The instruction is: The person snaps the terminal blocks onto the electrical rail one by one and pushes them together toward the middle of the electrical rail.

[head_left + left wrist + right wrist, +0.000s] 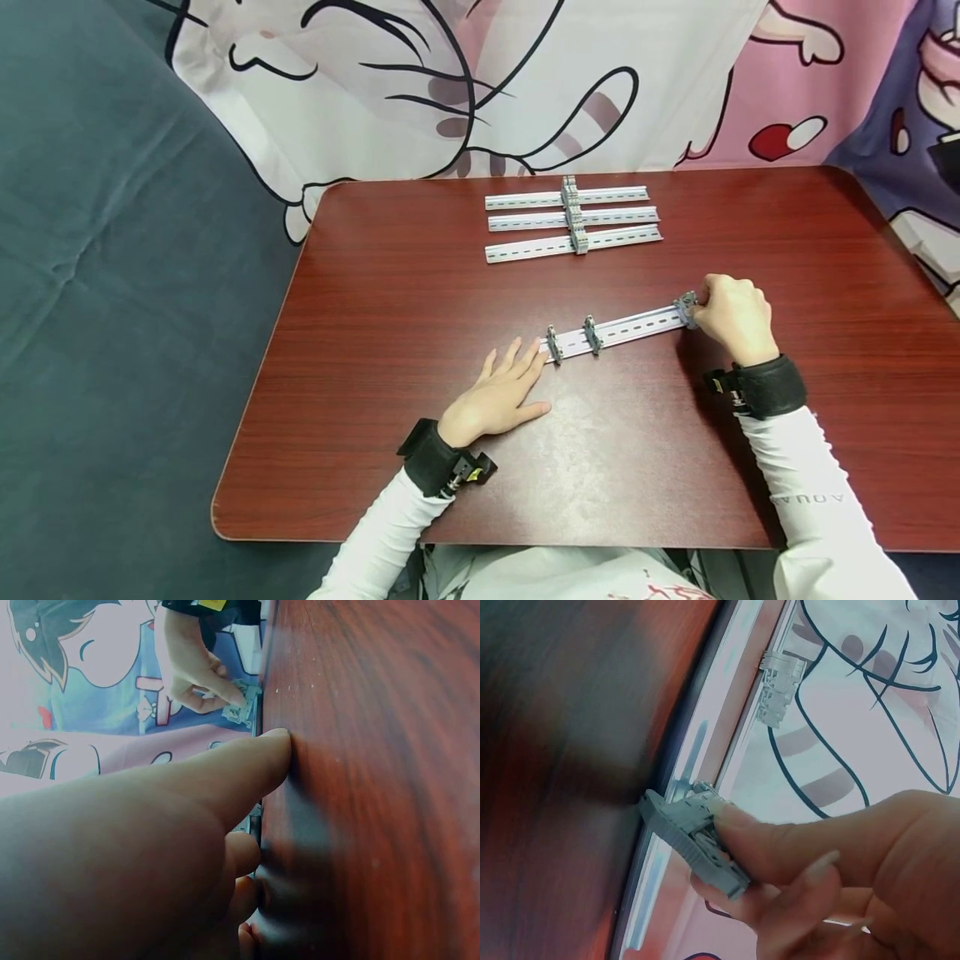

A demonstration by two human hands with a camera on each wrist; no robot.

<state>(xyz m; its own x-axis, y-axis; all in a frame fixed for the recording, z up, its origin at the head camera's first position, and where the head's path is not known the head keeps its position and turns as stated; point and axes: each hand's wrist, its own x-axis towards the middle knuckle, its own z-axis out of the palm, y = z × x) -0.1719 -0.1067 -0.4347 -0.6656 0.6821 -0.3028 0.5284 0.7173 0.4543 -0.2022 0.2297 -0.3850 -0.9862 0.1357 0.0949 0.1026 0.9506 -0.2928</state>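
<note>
A slotted metal DIN rail (641, 326) lies slanted across the middle of the table. Two thin grey terminal blocks (592, 335) stand on its left part, apart from each other. My left hand (495, 396) is spread flat, its fingertips touching the rail's left end. At the other end, my right hand (735, 317) pinches a grey terminal block (694, 832) between thumb and fingers. That block sits tilted against the rail (705, 727) in the right wrist view; whether it is clipped on I cannot tell. The left wrist view shows the left thumb (255, 761) resting on the tabletop.
Farther back on the brown table (375, 333) lie three parallel DIN rails (525, 222), crossed near their middles by a row of grey terminal blocks (574, 218). A printed cloth (600, 50) hangs behind the table's back edge. Teal fabric (112, 333) is at the left.
</note>
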